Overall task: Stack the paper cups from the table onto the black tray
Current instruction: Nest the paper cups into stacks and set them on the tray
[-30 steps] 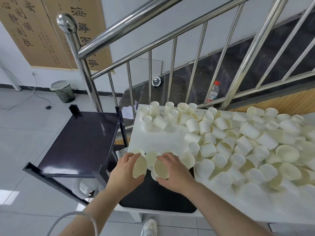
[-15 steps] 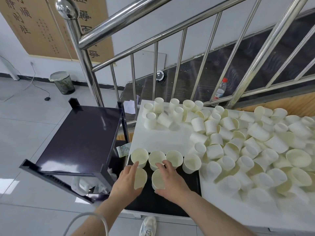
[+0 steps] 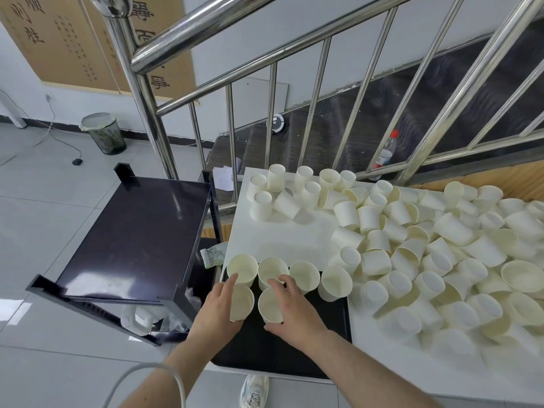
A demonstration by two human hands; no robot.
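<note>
Tiled room beside steel stair railing; white table heaped with loose paper cups. Left hand grips tilted cup over black tray; right hand curls round upright cup just beside it. Directly beyond fingertips, row of four upright cups along tray's far edge. Left of hands, dark cart; waste bin far beyond.
</note>
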